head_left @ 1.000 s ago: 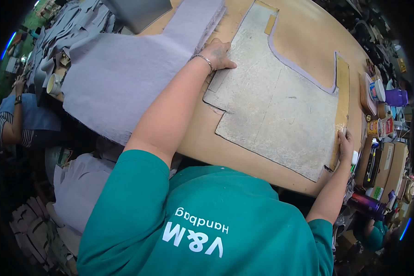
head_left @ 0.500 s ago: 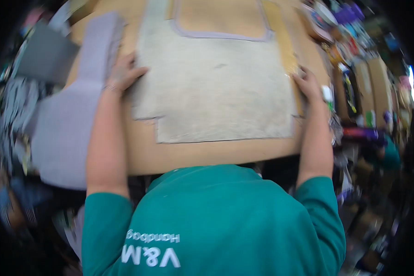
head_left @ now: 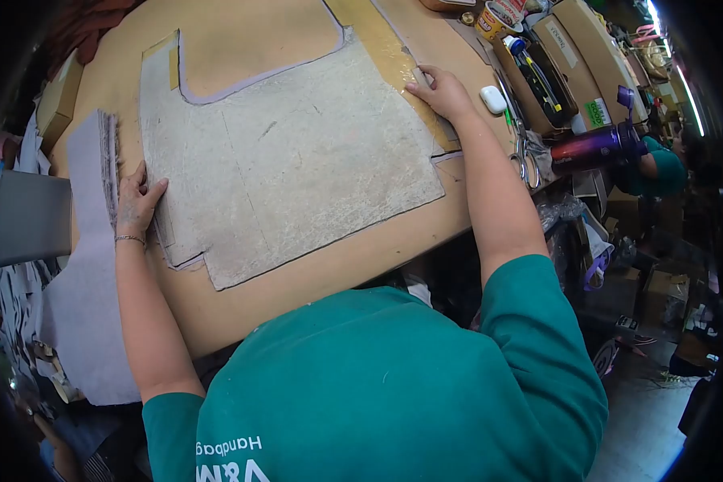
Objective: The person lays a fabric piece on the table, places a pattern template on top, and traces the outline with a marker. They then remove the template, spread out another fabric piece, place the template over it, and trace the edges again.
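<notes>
A worn grey-white template (head_left: pixel 297 161), with yellow tape (head_left: pixel 377 40) along its right side and a large cutout at its far side, lies over lilac-grey material on the table. At the template's left edge rests my left hand (head_left: pixel 139 201), thumb apart from the fingers, holding nothing. My right hand (head_left: pixel 446 92) is at the taped right edge, its fingers pinched on a small pale piece (head_left: pixel 420 77) whose kind I cannot make out. Left of my left hand is a stack of lilac-grey fabric (head_left: pixel 92 193).
On the right are scissors (head_left: pixel 525 165), a white case (head_left: pixel 493 100), a box of pens (head_left: pixel 538 80) and a purple bottle (head_left: pixel 590 151). A grey block (head_left: pixel 32 217) and a cardboard box (head_left: pixel 59 100) stand at the left. The brown table edge (head_left: pixel 337 277) runs before me.
My view has turned, so the template appears tilted and further left. My hands remain at its two side edges, the right one now showing a small pale piece in its fingers.
</notes>
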The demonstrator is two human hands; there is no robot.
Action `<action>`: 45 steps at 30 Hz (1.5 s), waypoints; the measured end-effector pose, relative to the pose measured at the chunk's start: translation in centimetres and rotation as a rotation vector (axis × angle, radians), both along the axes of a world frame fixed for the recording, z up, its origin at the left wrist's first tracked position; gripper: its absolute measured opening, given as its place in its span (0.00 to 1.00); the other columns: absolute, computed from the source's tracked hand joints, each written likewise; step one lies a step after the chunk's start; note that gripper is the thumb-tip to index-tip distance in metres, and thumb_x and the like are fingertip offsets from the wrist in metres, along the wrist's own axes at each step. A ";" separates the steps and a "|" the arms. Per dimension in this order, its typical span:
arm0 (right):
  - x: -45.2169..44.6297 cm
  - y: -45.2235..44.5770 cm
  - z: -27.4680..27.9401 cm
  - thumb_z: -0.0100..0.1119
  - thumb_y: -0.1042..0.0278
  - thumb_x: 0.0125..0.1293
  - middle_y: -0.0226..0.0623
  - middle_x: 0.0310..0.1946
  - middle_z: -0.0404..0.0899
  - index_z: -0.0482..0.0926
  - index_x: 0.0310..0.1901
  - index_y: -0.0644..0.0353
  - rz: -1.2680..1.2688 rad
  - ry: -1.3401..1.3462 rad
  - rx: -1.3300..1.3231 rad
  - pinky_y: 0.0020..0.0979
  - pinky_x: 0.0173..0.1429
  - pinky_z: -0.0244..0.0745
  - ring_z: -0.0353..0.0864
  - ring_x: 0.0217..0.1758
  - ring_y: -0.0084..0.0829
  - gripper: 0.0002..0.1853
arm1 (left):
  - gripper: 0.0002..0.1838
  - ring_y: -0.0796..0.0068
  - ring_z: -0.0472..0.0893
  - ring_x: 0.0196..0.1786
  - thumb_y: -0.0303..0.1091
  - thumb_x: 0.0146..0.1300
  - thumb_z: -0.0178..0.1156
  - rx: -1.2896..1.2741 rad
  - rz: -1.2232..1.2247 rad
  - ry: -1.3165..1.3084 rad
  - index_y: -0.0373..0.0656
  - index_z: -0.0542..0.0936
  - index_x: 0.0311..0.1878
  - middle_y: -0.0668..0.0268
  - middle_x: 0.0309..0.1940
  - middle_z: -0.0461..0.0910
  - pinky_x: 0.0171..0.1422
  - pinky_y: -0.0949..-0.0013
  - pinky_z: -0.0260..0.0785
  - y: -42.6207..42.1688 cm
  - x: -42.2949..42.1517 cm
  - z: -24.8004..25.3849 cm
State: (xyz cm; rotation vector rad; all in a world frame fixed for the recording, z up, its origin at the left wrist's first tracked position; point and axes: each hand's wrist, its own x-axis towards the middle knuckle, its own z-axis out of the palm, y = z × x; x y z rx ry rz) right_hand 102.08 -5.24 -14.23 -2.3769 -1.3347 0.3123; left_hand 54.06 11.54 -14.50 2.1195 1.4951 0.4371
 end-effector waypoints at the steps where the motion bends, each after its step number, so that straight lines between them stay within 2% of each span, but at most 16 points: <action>1: 0.0 0.0 0.0 0.61 0.46 0.47 0.50 0.43 0.73 0.70 0.52 0.58 0.006 -0.006 0.004 0.34 0.50 0.68 0.74 0.45 0.42 0.33 | 0.35 0.71 0.68 0.38 0.43 0.45 0.63 0.000 0.005 0.003 0.40 0.66 0.58 0.61 0.36 0.67 0.47 0.73 0.62 0.0 0.0 0.0; 4: 0.4 -0.1 -0.6 0.61 0.47 0.47 0.50 0.44 0.73 0.70 0.52 0.58 0.020 0.003 0.050 0.34 0.51 0.67 0.73 0.47 0.42 0.32 | 0.35 0.70 0.68 0.37 0.42 0.44 0.64 0.002 0.027 0.030 0.38 0.66 0.57 0.60 0.36 0.67 0.46 0.72 0.63 -0.4 0.3 0.4; 6: 0.0 -0.2 0.1 0.61 0.48 0.47 0.50 0.45 0.72 0.70 0.51 0.60 0.001 0.037 0.009 0.35 0.52 0.66 0.72 0.49 0.42 0.32 | 0.35 0.69 0.69 0.36 0.41 0.44 0.64 -0.064 -0.063 -0.235 0.36 0.66 0.56 0.60 0.35 0.67 0.43 0.71 0.64 1.1 -1.0 -2.2; 7: 0.1 -0.1 -0.3 0.62 0.49 0.47 0.50 0.46 0.71 0.70 0.50 0.61 0.003 0.030 0.063 0.35 0.53 0.65 0.71 0.49 0.43 0.32 | 0.35 0.69 0.69 0.35 0.39 0.43 0.64 0.087 0.004 -0.002 0.35 0.66 0.56 0.59 0.35 0.67 0.42 0.71 0.65 0.5 -0.9 -1.6; 10: -0.7 -0.6 -0.8 0.63 0.53 0.47 0.50 0.46 0.71 0.70 0.48 0.64 -0.055 0.001 0.202 0.36 0.53 0.65 0.70 0.50 0.44 0.30 | 0.36 0.68 0.68 0.35 0.39 0.41 0.65 0.073 -0.003 -0.001 0.37 0.67 0.56 0.58 0.33 0.66 0.43 0.70 0.65 -0.6 0.2 0.3; 15: -0.9 -1.1 -1.8 0.62 0.55 0.48 0.46 0.39 0.73 0.73 0.40 0.64 -0.016 -0.088 0.313 0.37 0.48 0.66 0.72 0.44 0.43 0.23 | 0.37 0.65 0.69 0.38 0.37 0.40 0.65 0.065 -0.020 -0.098 0.35 0.65 0.56 0.57 0.37 0.65 0.46 0.70 0.65 0.0 -0.5 -1.5; 16: -0.8 -1.0 -2.2 0.62 0.56 0.48 0.45 0.38 0.73 0.73 0.40 0.64 0.005 -0.099 0.339 0.36 0.48 0.67 0.72 0.43 0.42 0.22 | 0.37 0.65 0.69 0.39 0.36 0.40 0.65 0.047 -0.008 -0.105 0.35 0.65 0.56 0.57 0.37 0.65 0.46 0.70 0.65 -0.4 -0.2 -0.6; 22: -1.3 -1.2 -1.6 0.62 0.58 0.49 0.44 0.36 0.71 0.73 0.41 0.64 -0.006 -0.125 0.277 0.35 0.46 0.66 0.70 0.40 0.40 0.21 | 0.38 0.62 0.69 0.43 0.38 0.41 0.64 -0.020 0.074 -0.068 0.34 0.64 0.57 0.55 0.38 0.65 0.50 0.71 0.63 -1.3 0.6 0.6; 29: -0.8 -1.6 -1.9 0.62 0.59 0.49 0.42 0.35 0.71 0.72 0.42 0.64 0.035 -0.112 0.298 0.34 0.44 0.66 0.70 0.38 0.37 0.21 | 0.38 0.60 0.69 0.47 0.39 0.41 0.64 -0.039 0.061 -0.068 0.36 0.64 0.58 0.52 0.41 0.66 0.53 0.71 0.61 -1.0 0.4 0.5; 35: -0.5 -1.6 -2.3 0.62 0.61 0.50 0.41 0.34 0.70 0.72 0.42 0.64 0.035 -0.093 0.291 0.33 0.42 0.66 0.69 0.36 0.36 0.21 | 0.37 0.60 0.71 0.44 0.35 0.39 0.65 -0.049 0.098 -0.261 0.41 0.65 0.57 0.53 0.40 0.68 0.52 0.68 0.64 -1.2 0.4 0.2; 39: -0.5 -1.6 -2.5 0.62 0.61 0.50 0.41 0.33 0.70 0.72 0.42 0.65 0.051 -0.108 0.318 0.32 0.42 0.66 0.69 0.36 0.36 0.20 | 0.37 0.59 0.71 0.45 0.35 0.39 0.65 -0.067 0.109 -0.230 0.46 0.65 0.58 0.53 0.40 0.68 0.53 0.67 0.63 -1.3 0.4 0.5; 45: 0.7 -1.8 -3.5 0.61 0.63 0.50 0.40 0.34 0.69 0.72 0.42 0.65 0.084 -0.066 0.337 0.32 0.42 0.66 0.69 0.36 0.35 0.20 | 0.39 0.60 0.68 0.49 0.39 0.41 0.64 -0.085 0.105 -0.018 0.44 0.63 0.60 0.53 0.45 0.65 0.56 0.68 0.60 -1.1 0.4 0.2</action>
